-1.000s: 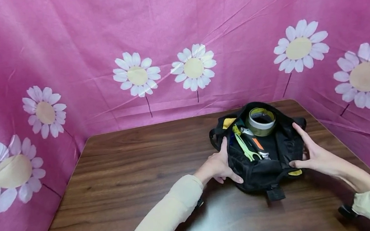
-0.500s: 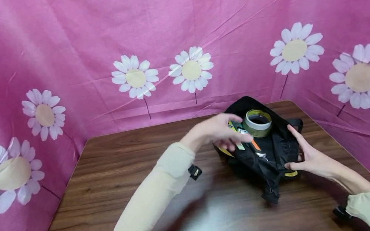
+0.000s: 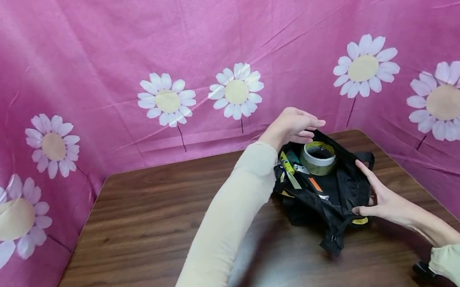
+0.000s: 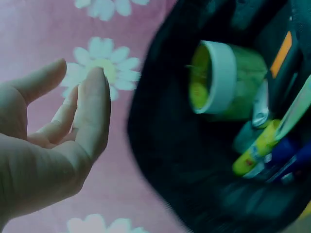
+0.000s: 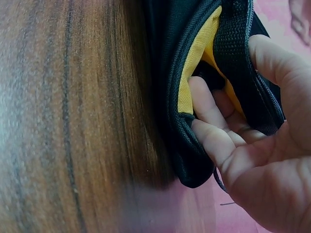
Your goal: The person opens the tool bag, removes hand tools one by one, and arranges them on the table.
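Note:
An unzipped black tool bag stands at the right of the table. Inside it sit a roll of tape, a yellow-green tube, light green-handled scissors and a dark tool with an orange stripe. My left hand is raised over the bag's far rim; its fingers are loosely extended and grasp nothing, and the left wrist view shows it apart from the fabric. With my right hand I grip the bag's right side, fingers inside a yellow-lined pocket, thumb on the zippered edge.
A brown wood-grain table extends to the left of the bag. Behind it hangs a pink cloth printed with white daisies, close to the table's back edge.
My left hand has let go of the bag's left side and moved up and away to the far rim. The bag's near left side has sagged inward. My right hand keeps its grip.

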`<state>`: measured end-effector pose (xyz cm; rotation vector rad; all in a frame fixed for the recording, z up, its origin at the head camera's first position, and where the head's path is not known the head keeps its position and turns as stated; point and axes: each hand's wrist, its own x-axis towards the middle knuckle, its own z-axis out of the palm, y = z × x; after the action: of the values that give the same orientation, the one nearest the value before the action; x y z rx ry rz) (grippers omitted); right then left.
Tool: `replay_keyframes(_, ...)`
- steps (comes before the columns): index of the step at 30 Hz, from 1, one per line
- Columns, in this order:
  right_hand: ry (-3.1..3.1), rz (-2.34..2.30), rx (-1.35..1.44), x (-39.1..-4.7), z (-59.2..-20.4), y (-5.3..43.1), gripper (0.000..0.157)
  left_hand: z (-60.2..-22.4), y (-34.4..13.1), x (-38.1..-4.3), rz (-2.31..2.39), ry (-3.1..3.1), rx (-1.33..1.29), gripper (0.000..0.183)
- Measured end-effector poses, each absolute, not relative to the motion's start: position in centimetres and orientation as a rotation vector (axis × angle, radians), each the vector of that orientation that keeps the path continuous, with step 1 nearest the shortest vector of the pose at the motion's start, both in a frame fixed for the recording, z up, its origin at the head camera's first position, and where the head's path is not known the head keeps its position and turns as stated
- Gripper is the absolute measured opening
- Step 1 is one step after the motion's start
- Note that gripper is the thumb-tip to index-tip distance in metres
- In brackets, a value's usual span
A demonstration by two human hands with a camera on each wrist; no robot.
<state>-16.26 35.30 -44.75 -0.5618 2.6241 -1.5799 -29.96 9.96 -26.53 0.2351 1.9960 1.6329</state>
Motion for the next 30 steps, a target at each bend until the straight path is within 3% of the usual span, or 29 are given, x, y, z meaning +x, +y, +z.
replay_keyframes(9, 2.6, -1.573, -0.51, -16.1, -44.8, 35.3, 0.124, -32.1, 12.6, -31.0, 1.655, 2.086, -0.017, 0.007)
replay_keyframes(21, 2.647, -1.513, -0.469, -16.0, -44.8, 35.3, 0.125, -36.6, 13.9, -32.4, 1.627, 2.131, -0.128, 0.018)
replay_keyframes(26, 2.637, -1.537, -0.476, -16.0, -44.8, 35.3, 0.124, -37.6, 13.8, -32.3, 1.652, 2.052, -0.141, 0.034)
replay_keyframes(30, 2.644, -1.523, -0.449, -16.0, -44.8, 35.3, 0.125, -38.8, 13.6, -32.2, 1.7, 1.934, -0.154, 0.028)
